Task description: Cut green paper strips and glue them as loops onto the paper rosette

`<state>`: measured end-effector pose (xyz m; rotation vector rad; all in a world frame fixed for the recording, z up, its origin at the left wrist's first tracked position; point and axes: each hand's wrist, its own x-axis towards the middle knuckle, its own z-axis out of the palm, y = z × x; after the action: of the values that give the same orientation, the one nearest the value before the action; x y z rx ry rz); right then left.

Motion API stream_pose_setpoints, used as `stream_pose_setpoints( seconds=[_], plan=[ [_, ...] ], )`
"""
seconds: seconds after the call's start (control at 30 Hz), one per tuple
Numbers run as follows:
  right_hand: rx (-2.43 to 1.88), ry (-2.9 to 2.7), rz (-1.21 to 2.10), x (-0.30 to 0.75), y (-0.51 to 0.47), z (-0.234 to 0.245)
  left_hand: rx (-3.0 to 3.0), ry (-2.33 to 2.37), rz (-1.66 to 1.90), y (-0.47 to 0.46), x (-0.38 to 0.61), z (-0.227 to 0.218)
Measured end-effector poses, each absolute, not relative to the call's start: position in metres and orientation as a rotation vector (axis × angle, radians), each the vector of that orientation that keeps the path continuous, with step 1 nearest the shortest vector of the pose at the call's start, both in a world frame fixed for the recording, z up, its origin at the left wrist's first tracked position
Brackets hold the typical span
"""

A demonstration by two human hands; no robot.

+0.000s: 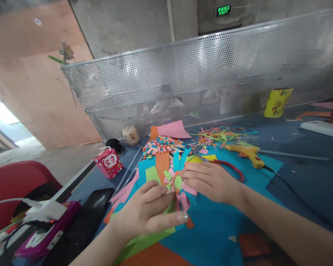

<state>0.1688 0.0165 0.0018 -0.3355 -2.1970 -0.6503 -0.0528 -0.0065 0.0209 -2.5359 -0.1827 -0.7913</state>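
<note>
Between my two hands lies a small flower-like cluster of cut paper strips [178,182] in green, pink, orange and blue. The curled fingers of my left hand [151,207] hold its near left side, with the thumb stretched to the right. My right hand [211,181] has its fingers pressed together on the cluster's right edge, its fingertips partly hidden. Just behind the right hand lie red-handled scissors [237,170], partly covered by it. Sheets of blue paper [211,225], green paper [152,173] and orange paper [152,256] lie beneath.
A fringed paper ball [162,145] and a pile of paper shreds [215,136] lie farther back. To the right is a yellow glue gun [246,152] with a cord. A red box [108,163], black phone [96,207] and purple power strip [48,236] are left. A perforated metal screen [144,85] borders the table.
</note>
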Motion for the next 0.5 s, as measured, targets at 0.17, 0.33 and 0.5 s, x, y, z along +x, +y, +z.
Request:
stream_pose_setpoints(
  seconds=[0.17,0.33,0.5],
  plan=[
    [-0.288,-2.191,-0.745,0.169,0.016,0.003,-2.629,-0.258,-0.896,0.000,-0.057,0.012],
    [-0.287,-2.173,-0.760,0.171,0.016,0.004,-2.658,-0.504,-1.082,0.007,-0.059,0.003],
    [-0.303,-2.181,-0.726,0.172,0.017,0.004,-2.753,-0.557,-1.171,0.008,-0.056,0.006]
  ],
)
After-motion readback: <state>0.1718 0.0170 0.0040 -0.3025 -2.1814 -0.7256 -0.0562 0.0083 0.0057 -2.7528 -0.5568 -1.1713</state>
